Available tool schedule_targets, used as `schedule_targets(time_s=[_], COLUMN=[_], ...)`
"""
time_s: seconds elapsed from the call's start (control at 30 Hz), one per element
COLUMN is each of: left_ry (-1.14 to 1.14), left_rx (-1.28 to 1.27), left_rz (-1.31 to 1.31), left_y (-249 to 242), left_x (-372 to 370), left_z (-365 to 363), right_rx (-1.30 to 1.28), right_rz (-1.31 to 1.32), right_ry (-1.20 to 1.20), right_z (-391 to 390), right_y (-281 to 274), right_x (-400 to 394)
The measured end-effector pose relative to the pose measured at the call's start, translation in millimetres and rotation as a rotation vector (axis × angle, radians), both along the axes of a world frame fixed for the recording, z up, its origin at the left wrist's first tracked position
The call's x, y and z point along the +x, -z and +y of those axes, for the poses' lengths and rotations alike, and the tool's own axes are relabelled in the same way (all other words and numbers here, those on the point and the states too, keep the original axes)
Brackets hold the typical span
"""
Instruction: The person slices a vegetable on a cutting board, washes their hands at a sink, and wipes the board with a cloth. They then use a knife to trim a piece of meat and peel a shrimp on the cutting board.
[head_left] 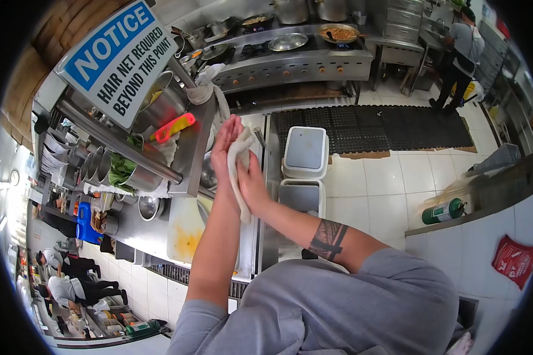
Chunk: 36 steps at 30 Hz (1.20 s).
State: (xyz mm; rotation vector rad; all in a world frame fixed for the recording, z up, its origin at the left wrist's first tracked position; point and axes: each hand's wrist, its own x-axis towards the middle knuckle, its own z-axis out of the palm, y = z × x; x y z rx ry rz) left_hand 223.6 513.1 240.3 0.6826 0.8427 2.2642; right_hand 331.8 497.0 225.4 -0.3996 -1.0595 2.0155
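My left hand (pixel 224 145) and my right hand (pixel 252 182) are raised over the counter, palms facing each other. Between them is pressed a cream-white cloth (pixel 238 158), with one long end hanging down past my right wrist. The left fingers point up and away, fairly straight; the cloth partly hides the right fingers. Below and to the left, a white cutting board (pixel 186 231) with a yellow-orange stain lies on the steel counter, close to a metal bowl (pixel 150 207).
A steel shelf (pixel 195 157) at left holds an orange-handled tool (pixel 173 127) and pans, under a notice sign (pixel 115 65). Lidded white bins (pixel 305 151) stand right of the counter. Behind are a stove (pixel 290 71) and black floor mat (pixel 361 133). A person (pixel 463 56) works at far right, others at left.
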Motion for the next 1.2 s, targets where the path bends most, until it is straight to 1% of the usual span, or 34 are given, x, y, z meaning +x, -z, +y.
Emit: schedule_targets(time_s=[0.03, 0.1, 0.13, 0.17, 0.23, 0.27, 0.3, 0.33, 0.37, 0.43, 0.47, 0.5, 0.57, 0.6, 0.63, 0.7, 0.73, 0.77, 0.8, 0.83, 0.9, 0.93, 0.97, 1.0, 1.03, 1.07, 1.1, 1.13, 1.17, 1.2], left_ry=[0.002, -0.089, -0.181, -0.173, -0.324, -0.408, -0.43, -0.426, -0.386, -0.301, -0.26, -0.264, -0.27, -0.218, -0.218, -0.112, -0.09, -0.09, -0.092, -0.094, -0.11, -0.09, -0.069, -0.072, -0.075, -0.13, -0.184, -0.106, -0.101, -0.215], left_rx=[-0.002, -0.108, -0.178, -0.181, -0.515, -0.553, -0.588, -0.591, -0.559, -0.489, -0.454, -0.454, -0.696, -0.716, -0.721, -0.539, -0.499, -0.498, -0.582, -0.667, -0.714, -0.751, -0.788, -0.685, -0.686, -0.743, -0.801, -0.882, -0.884, -1.078], left_rz=[-0.001, 0.274, 0.314, 0.309, 0.415, 0.577, 0.723, 0.722, 0.578, 0.289, 0.137, 0.127, 0.304, 0.4, 0.394, 0.134, 0.13, 0.127, 0.176, 0.224, 0.165, 0.108, 0.052, 0.035, 0.032, 0.074, 0.116, 0.172, 0.177, 0.579], left_y=[-3.3, -11.3, -27.1, -37.6, -47.6, -30.3, -3.4, 10.3, 20.7, 36.0, 43.7, 48.5, 49.0, 35.0, 32.6, 29.4, 3.3, -9.5, -18.7, -22.8, -18.6, -6.4, 7.6, 15.2, 22.0, 28.7, 29.8, 25.3, 14.3, -2.7], left_x=[1.5, 8.5, 31.2, 51.8, 84.9, 90.9, 95.8, 100.3, 104.2, 110.1, 112.8, 111.8, 97.5, 93.3, 89.3, 85.2, 93.4, 92.4, 89.4, 85.7, 75.5, 66.6, 58.6, 55.8, 52.2, 48.6, 47.7, 42.9, 44.7, 49.6], left_z=[-2.1, -7.8, -11.0, -14.2, -22.8, -23.5, -29.4, -40.4, -51.5, -68.5, -73.4, -75.0, -77.1, -80.3, -81.2, -77.0, -73.4, -70.3, -69.0, -67.5, -63.3, -62.9, -64.1, -64.4, -65.5, -66.0, -66.9, -72.8, -76.5, -80.6], right_rx=[-0.002, 0.199, 0.192, 0.141, 0.085, 0.198, 0.308, 0.259, 0.256, 0.226, 0.302, 0.306, 0.343, 0.318, 0.313, -0.169, -0.167, -0.262, -0.36, -0.364, -0.28, -0.267, -0.271, -0.118, 0.035, 0.195, 0.194, 0.085, -0.023, -0.135], right_rz=[-0.001, -0.199, -0.206, -0.185, -0.156, -0.38, -0.608, -0.525, -0.525, -0.305, -0.392, -0.4, 0.055, 0.114, 0.109, 0.505, 0.502, 0.561, 0.616, 0.609, 0.432, 0.306, 0.296, 0.191, 0.09, 0.079, 0.079, 0.038, 0.0, 0.029], right_ry=[0.002, 0.017, 0.025, 0.015, 0.012, 0.091, 0.165, 0.301, 0.302, 0.424, 0.309, 0.303, 0.295, 0.063, 0.06, -0.227, -0.226, -0.332, -0.44, -0.445, -0.403, -0.46, -0.468, -0.378, -0.284, -0.176, -0.177, -0.404, -0.623, -0.679], right_z=[11.0, 32.3, 40.8, 48.4, 68.4, 82.3, 92.2, 98.6, 95.5, 85.5, 83.7, 72.9, 46.4, 49.7, 42.8, 31.8, 30.3, 28.5, 25.1, 20.0, 10.6, 8.9, 2.9, -4.8, -11.0, -14.9, -9.1, 4.3, 19.0, 38.5], right_y=[-3.4, -7.3, -5.8, -2.0, 2.3, 2.8, 4.4, 7.7, 9.3, 17.0, 33.3, 33.3, 22.4, 18.0, 6.3, -17.9, -22.2, -25.5, -25.1, -21.6, -14.6, -6.3, 4.3, 11.7, 18.4, 24.4, 27.8, 35.6, 42.6, 48.4], right_x=[-3.7, -9.0, -15.0, -26.2, -40.1, -44.5, -45.4, -41.5, -34.5, -24.0, -29.3, -28.1, -23.7, -16.1, -12.3, -5.0, 0.2, 7.8, 14.0, 18.1, 26.5, 30.7, 33.1, 36.2, 37.8, 37.7, 43.7, 57.2, 68.7, 76.9])
